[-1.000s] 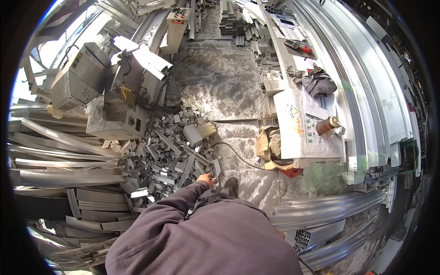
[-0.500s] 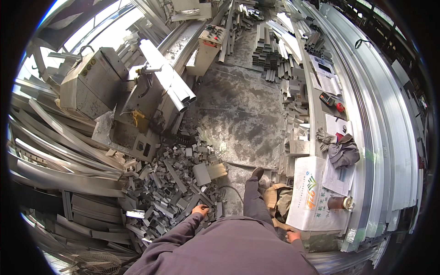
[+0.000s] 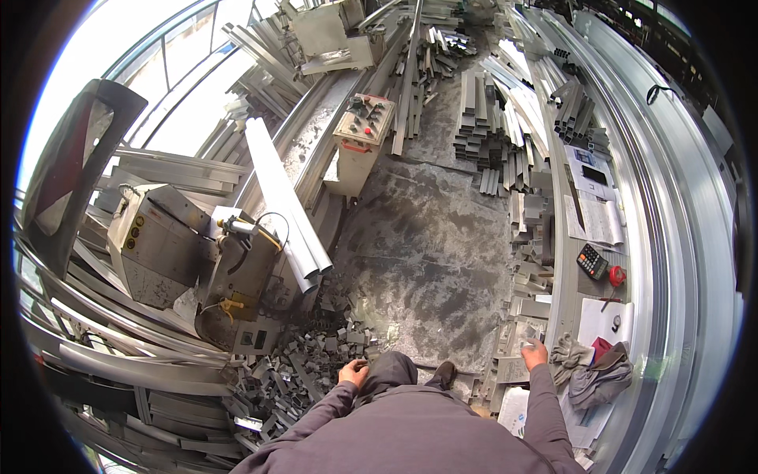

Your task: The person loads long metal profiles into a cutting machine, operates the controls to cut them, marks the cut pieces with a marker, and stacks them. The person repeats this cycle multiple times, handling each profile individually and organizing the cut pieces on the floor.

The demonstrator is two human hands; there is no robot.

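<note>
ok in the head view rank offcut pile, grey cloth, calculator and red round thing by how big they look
Largest to smallest:
1. Offcut pile
2. Grey cloth
3. Calculator
4. Red round thing

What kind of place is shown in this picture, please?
Probably a metal-cutting workshop: long silvery profiles run along the right side, a heap of short metal offcuts lies at lower left, and a control box with buttons stands left of centre.

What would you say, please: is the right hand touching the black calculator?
Apart: the head view shows the right hand below-left of the calculator, with the pale bench edge between them.
</note>
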